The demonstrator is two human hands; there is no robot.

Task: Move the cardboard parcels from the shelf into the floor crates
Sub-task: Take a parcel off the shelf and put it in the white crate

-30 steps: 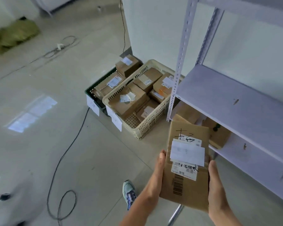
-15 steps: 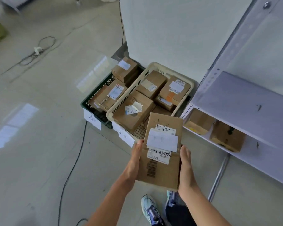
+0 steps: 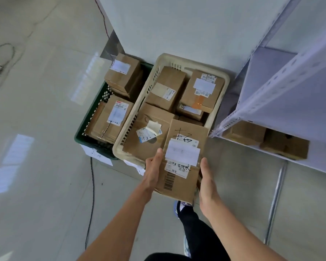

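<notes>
Left hand [image 3: 153, 167], right hand [image 3: 207, 178] grip flat parcel [image 3: 183, 147] by long sides, fingers presumably curled beneath. Long axis points straight ahead; far end over cream crate [image 3: 117, 146], near-right corner.

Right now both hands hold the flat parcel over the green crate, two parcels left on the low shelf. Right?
Not quite. The head view shows the left hand and right hand holding the flat parcel over the near end of the cream crate, not the green crate beside it. The two parcels do sit on the low shelf.
</notes>
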